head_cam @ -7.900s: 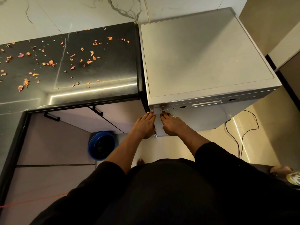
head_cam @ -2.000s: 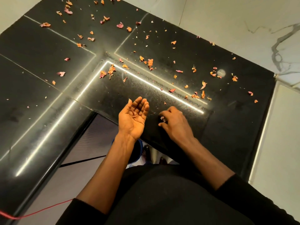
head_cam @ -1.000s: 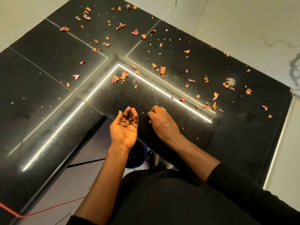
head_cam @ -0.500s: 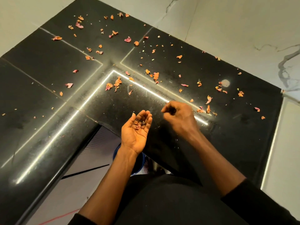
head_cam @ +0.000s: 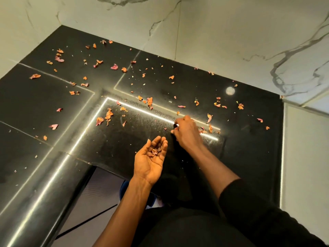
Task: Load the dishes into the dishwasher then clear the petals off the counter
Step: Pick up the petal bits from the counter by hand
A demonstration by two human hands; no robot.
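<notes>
Black worktop (head_cam: 35,100), petals (head_cam: 149,101) scattered back corner to mid. L hand (head_cam: 150,160) palm up nr front edge, fingers relaxed, cupping petal bits (head_cam: 155,151). R hand (head_cam: 187,133) fingers curled, pinching petals.

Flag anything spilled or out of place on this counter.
Dried petals are strewn across the black counter, from the back corner to its right end. A few lie in the cupped left hand; the right hand seems to pinch more. The pale round spot looks like a reflection.
</notes>
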